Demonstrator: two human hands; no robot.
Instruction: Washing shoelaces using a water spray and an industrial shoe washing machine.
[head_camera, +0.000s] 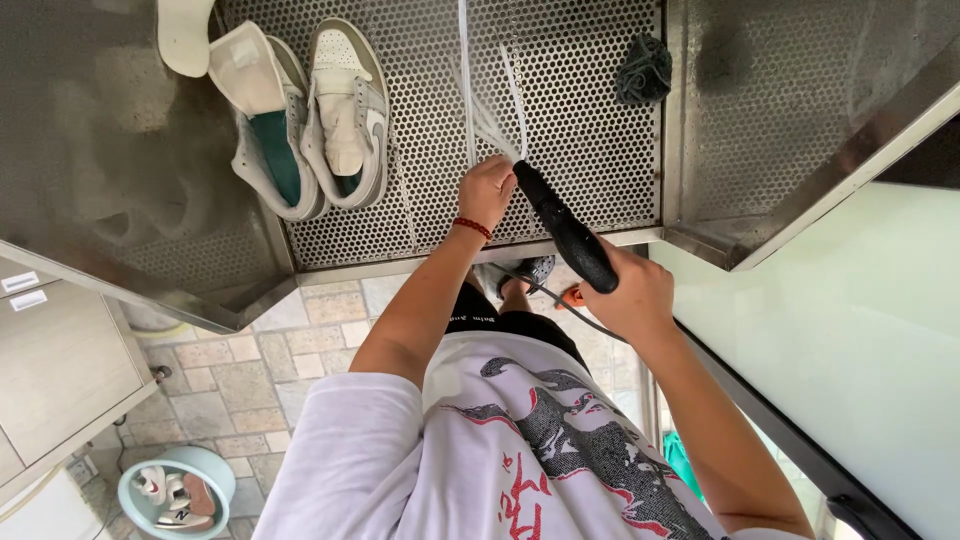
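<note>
Spray gun (565, 235) between both hands

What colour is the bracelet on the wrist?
The bracelet is red, a string of small beads on the left wrist, seen best in the head view.

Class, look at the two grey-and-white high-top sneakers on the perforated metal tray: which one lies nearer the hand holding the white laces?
The laceless sneaker with its tongue flopped out; the other sneaker lies farther from that left hand.

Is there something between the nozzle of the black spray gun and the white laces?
Nothing visible does. The right hand aims the black spray gun straight at the white laces, which the left hand holds over the perforated metal tray. The sneakers lie aside.
</note>
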